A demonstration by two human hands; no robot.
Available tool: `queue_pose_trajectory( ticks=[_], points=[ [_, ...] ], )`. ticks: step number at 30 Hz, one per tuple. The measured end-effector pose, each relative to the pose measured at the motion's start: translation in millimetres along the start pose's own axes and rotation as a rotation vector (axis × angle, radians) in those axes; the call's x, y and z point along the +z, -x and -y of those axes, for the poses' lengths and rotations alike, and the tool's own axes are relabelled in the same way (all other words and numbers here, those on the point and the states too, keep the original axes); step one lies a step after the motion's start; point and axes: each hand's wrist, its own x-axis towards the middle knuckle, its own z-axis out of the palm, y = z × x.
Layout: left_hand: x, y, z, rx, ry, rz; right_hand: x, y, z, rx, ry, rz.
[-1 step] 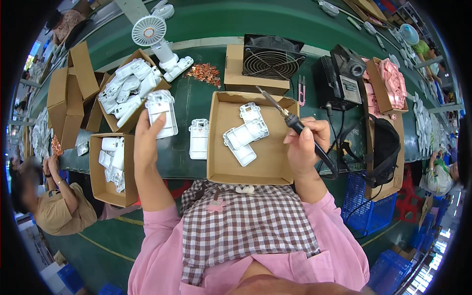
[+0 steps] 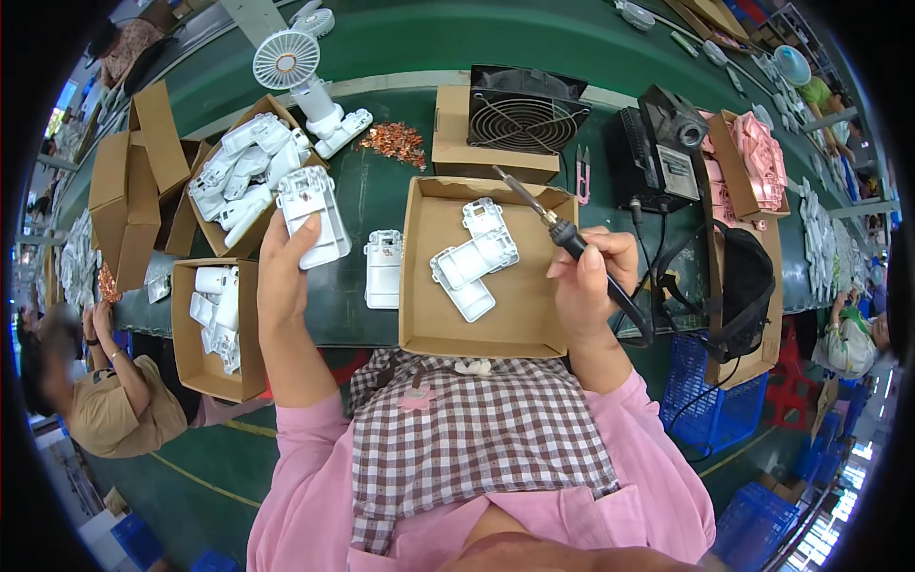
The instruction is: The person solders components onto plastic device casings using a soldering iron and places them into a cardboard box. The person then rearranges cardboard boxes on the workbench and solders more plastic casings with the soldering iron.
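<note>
Head view: left hand (image 2: 286,253) grips white casing (image 2: 326,229), tilted slightly more than before; right hand (image 2: 593,281) grasps soldering iron (image 2: 570,238).

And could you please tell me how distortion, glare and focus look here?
Head view: fisheye distortion bows the long green worktable; head view: white glare shows at the lower-right rim; head view: the black-handled, metal-tipped soldering iron looks fairly sharp.

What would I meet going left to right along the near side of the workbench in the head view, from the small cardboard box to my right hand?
Small cardboard box, left hand holding a white casing, loose white casing, shallow cardboard tray, right hand holding a soldering iron.
</note>
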Motion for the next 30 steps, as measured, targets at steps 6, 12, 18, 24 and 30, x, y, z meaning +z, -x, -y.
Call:
queue_pose_trajectory(
  ticks=[6, 12, 18, 24, 30],
  points=[
    [87.6, 6.6, 2.6, -0.246, 0.483, 0.444, 0.0, 3.2, 3.0, 0.009, -0.012, -0.092],
    [115.9, 5.1, 36.2, -0.147, 0.270, 0.335, -0.8, 7.3, 4.3, -0.043, -0.023, -0.040],
    [118.1, 4.1, 39.9, -0.068, 0.129, 0.338, 0.2, 10.0, -1.0, -0.014, 0.117, -0.053],
    [117.1, 3.5, 40.5, -0.055, 0.076, 0.311, 0.3, 5.9, -2.0, -0.007, 0.181, -0.028],
    [117.3, 3.2, 40.6, -0.044, 0.058, 0.308, 3.2, 4.9, -1.5, 0.043, 0.185, -0.036]
  ],
)
